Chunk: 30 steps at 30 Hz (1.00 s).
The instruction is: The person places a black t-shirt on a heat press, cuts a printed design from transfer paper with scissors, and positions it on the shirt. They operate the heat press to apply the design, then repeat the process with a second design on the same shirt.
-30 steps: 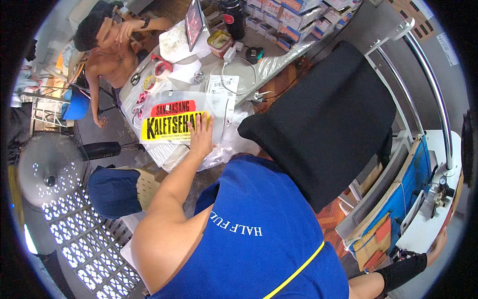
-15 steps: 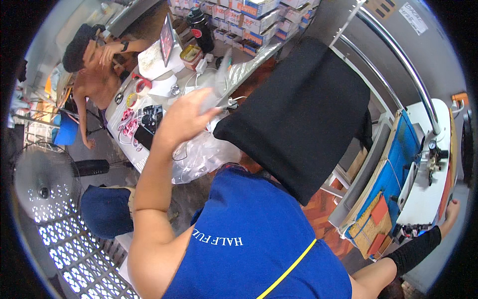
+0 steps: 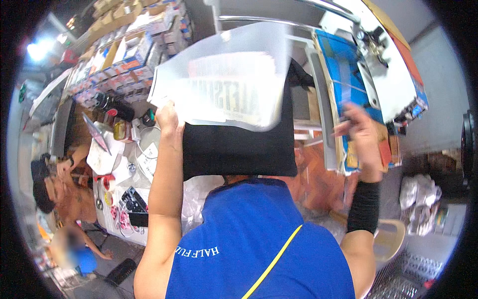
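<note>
My left hand grips the near-left edge of a translucent sheet with reversed dark lettering showing faintly through it. The sheet is raised over a black cloth, which is spread on a raised flat surface. My right hand, with a black sleeve on the forearm, is raised at the right beside the blue board. It is smeared by motion, so whether it holds anything is unclear.
A cluttered table at left carries a tablet, bottle and tape rolls. A shirtless co-worker sits beyond it. Stacked boxes rise behind. A white machine with metal rails stands at top right.
My left hand has lifted the printed sheet off the table and carried it over the black cloth. My right hand has risen from the lower right. The view has swung right.
</note>
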{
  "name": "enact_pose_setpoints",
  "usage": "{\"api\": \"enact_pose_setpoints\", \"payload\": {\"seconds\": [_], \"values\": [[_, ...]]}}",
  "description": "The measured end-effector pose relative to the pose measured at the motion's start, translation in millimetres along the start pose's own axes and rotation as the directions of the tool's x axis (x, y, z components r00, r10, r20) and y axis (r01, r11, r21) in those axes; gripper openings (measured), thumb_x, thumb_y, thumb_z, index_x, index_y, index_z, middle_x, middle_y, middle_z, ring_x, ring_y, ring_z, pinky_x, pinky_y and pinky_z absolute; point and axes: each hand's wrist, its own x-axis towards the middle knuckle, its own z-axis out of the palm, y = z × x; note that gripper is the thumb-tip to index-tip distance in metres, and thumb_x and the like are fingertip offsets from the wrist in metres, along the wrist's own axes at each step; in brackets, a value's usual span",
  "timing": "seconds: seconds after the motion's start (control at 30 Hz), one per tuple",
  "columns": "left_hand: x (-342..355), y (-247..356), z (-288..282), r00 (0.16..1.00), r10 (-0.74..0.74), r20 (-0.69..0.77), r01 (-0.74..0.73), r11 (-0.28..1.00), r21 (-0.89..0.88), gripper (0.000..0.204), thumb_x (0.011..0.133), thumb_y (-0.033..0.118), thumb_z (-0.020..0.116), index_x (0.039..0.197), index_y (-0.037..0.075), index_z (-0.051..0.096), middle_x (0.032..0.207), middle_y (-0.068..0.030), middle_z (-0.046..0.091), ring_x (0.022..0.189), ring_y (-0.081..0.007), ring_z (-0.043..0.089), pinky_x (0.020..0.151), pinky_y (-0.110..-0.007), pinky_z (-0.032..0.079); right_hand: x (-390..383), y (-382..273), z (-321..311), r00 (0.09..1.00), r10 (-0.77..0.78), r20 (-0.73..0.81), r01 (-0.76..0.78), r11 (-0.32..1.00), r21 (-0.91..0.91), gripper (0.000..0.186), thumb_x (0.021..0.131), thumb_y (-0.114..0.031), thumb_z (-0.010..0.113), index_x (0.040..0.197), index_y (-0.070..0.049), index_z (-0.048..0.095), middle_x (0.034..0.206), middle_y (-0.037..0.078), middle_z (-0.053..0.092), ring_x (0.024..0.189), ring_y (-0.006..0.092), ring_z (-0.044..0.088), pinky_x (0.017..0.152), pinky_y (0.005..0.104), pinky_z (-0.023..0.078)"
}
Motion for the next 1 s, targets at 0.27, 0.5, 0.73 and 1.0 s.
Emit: {"api": "enact_pose_setpoints", "payload": {"seconds": [0.27, 0.5, 0.73, 1.0], "values": [[-32.7, -24.4, -11.2, 0.72, 0.648, 0.25, -0.581, 0.366, 0.727, 0.051, 0.097, 0.008, 0.067, 0.142, -0.008, 0.051, 0.149, -0.026, 0.049, 0.136, -0.0386, 0.053, 0.117, -0.048, 0.04, -151.2, 92.4, 145.3, 0.648, 0.761, 0.025, -0.701, 0.583, 0.411, 0.056, 0.105, -0.019, 0.064, 0.156, -0.012, 0.043, 0.109, 0.01, 0.065, 0.084, 0.0187, 0.07, 0.071, 0.0338, 0.062], [-122.0, -86.0, 39.7, 0.177, -0.155, 0.972, -0.97, 0.138, 0.198, 0.042, 0.095, 0.029, 0.07, 0.132, 0.009, 0.065, 0.148, -0.0167, 0.054, 0.147, -0.0406, 0.041, 0.121, -0.068, 0.024, -195.0, 95.8, 172.1, 0.661, 0.75, 0.017, -0.685, 0.595, 0.42, 0.066, 0.106, -0.026, 0.063, 0.164, -0.017, 0.033, 0.112, 0.01, 0.063, 0.088, 0.0183, 0.068, 0.073, 0.0323, 0.061], [-141.1, -124.8, 51.4, 0.026, -0.209, 0.978, -0.987, 0.15, 0.058, 0.046, 0.088, 0.034, 0.079, 0.128, 0.015, 0.067, 0.143, -0.0098, 0.057, 0.144, -0.0385, 0.044, 0.12, -0.068, 0.026, -176.7, 98.5, 209.1, 0.668, 0.74, -0.071, -0.642, 0.623, 0.447, 0.064, 0.105, -0.018, 0.063, 0.164, -0.019, 0.036, 0.101, 0.002, 0.062, 0.079, 0.0133, 0.065, 0.065, 0.0285, 0.058], [-156.9, -133.6, 37.2, -0.066, -0.056, 0.996, -0.979, 0.194, -0.054, 0.024, 0.089, 0.015, 0.074, 0.113, 0.014, 0.074, 0.124, -0.0048, 0.068, 0.132, -0.0307, 0.057, 0.117, -0.055, 0.042, -166.1, 90.0, 216.0, 0.663, 0.738, -0.124, -0.628, 0.639, 0.444, 0.061, 0.105, -0.023, 0.064, 0.161, -0.015, 0.04, 0.091, 0.001, 0.061, 0.072, 0.0111, 0.064, 0.059, 0.0252, 0.055]]}}
